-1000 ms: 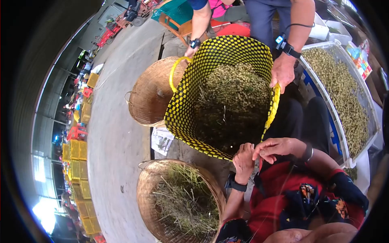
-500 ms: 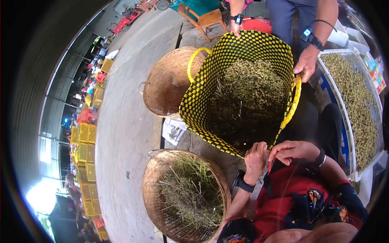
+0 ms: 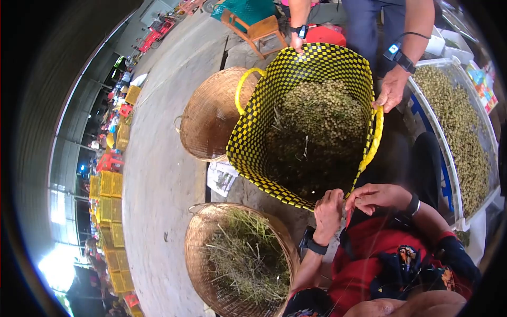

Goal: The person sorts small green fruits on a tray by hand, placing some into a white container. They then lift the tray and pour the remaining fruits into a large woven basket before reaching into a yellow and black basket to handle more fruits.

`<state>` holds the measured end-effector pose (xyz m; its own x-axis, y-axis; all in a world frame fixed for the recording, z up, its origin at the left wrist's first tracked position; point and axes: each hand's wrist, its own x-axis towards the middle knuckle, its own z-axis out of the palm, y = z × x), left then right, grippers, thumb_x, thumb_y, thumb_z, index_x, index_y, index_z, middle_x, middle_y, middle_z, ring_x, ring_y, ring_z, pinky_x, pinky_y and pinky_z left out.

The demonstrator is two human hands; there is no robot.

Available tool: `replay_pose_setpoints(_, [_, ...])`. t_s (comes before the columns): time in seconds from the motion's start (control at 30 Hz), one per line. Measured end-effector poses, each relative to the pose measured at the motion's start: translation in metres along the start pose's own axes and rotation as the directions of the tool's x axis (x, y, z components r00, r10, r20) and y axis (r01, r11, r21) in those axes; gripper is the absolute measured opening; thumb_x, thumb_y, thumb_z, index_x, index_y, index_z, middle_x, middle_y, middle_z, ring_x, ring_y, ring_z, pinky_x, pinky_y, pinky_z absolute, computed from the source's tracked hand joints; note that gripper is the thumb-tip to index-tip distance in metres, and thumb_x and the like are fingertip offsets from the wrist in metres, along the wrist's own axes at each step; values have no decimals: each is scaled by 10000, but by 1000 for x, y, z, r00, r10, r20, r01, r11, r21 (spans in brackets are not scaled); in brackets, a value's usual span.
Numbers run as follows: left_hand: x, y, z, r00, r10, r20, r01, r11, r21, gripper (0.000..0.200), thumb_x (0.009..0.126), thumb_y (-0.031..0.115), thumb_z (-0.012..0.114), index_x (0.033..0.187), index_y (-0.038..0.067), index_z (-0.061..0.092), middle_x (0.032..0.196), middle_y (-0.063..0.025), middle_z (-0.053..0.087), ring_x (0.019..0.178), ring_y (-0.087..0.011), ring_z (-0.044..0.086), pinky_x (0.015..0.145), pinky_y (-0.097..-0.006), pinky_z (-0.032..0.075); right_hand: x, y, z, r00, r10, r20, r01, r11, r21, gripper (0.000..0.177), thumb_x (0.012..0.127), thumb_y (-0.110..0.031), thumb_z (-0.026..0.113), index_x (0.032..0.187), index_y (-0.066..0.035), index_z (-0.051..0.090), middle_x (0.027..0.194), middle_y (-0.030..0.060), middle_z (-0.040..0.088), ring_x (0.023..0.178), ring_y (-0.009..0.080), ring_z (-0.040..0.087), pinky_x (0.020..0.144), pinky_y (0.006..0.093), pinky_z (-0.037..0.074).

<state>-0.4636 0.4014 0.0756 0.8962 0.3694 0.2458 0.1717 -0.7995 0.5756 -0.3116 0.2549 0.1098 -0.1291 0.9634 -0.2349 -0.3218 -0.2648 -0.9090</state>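
A big yellow-and-black woven basket (image 3: 248, 142), full of small green buds and bits of stem, stands tilted in front of me. My left hand (image 3: 328, 212), wearing a black watch, is closed in a fist at the basket's near rim. My right hand (image 3: 378, 196) is right beside it, fingers pinched at the rim where the yellow handle (image 3: 373, 142) ends. What lies inside my fingers is hidden. Another person's hand (image 3: 390, 94) holds the handle on the far right, and that person's other hand (image 3: 297, 42) rests on the far rim.
A round wicker basket (image 3: 196, 248) of dry stems sits at lower left; an empty wicker basket (image 3: 203, 119) lies behind it. A white tray of green buds (image 3: 429, 113) runs along the right. Further off are a wooden stool (image 3: 259, 29), papers (image 3: 221, 179) and yellow crates (image 3: 108, 198).
The view shifted slightly. The other person's hands slid a little along the basket's far rim and handle. My hands stayed together at the near rim.
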Motion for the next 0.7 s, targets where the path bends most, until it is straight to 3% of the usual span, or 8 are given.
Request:
replay_pose_setpoints(0.23, [-2,-5,-7,1000,-9,-17,8,1000,-14,84,901,93,602,985,89,607,848,-100,629,727,-342,622,663,-432,482,2,6,-1,1000,-25,3,24,999,35,388,1026,-304,438,1202,9,585,646,-12,526,597,55,509,556,209,412])
replay_pose_setpoints(0.33, [-2,-12,-20,866,-118,-486,114,993,-38,117,953,79,527,1042,9,558,1033,-161,567,968,-291,578,844,-380,459,3,-3,-2,999,-52,-9,53,997,52,346,1026,-276,447,1169,-1,602,660,-7,546,594,56,520,553,210,416])
replay_pose_setpoints(0.43, [-20,-45,-40,701,-292,-650,259,954,-150,230,1017,170,427,1081,-47,467,1088,-178,485,1039,-262,492,960,-375,387,-2,-30,5,886,-244,-395,128,946,-298,192,998,-126,484,1078,-21,624,701,5,591,597,61,582,560,217,450])
replay_pose_setpoints(0.47, [-27,-57,-34,633,-446,-632,289,894,-342,246,1024,192,411,1087,-40,462,1080,-164,478,1033,-252,480,969,-380,383,-9,-38,4,862,-264,-432,127,938,-321,175,987,-85,479,1073,-19,617,713,5,594,597,65,591,568,221,461])
replay_pose_setpoints(0.57, [-30,-66,-21,552,-616,-562,394,786,-476,352,1028,289,402,1149,-38,453,1102,-155,481,1029,-230,476,952,-359,382,-20,-42,-8,839,-336,-428,139,893,-428,158,950,-27,493,1064,-13,602,738,18,603,614,96,617,587,237,474])
replay_pose_setpoints(0.63, [-39,-101,1,526,-780,-339,206,504,-839,424,1032,370,377,1206,-9,454,1110,-107,491,1021,-183,469,936,-325,386,-12,-29,-9,813,-379,-442,146,868,-476,168,926,-5,504,1066,-10,596,730,27,604,623,107,625,593,247,478])
replay_pose_setpoints(0.67, [-52,-133,21,641,-648,-411,209,663,-719,335,996,288,465,1220,40,490,1170,-107,535,1043,-214,520,907,-363,444,-9,-24,-11,789,-424,-445,156,838,-523,186,901,17,514,1069,-8,590,723,37,605,631,118,634,599,256,483])
replay_pose_setpoints(0.7, [-67,-182,42,768,-596,-233,216,584,-782,367,996,309,460,1254,50,491,1207,-107,542,1063,-220,533,904,-369,461,-6,-22,-10,754,-455,-473,128,808,-575,209,868,24,535,1069,-13,578,684,59,624,618,167,657,600,288,497])
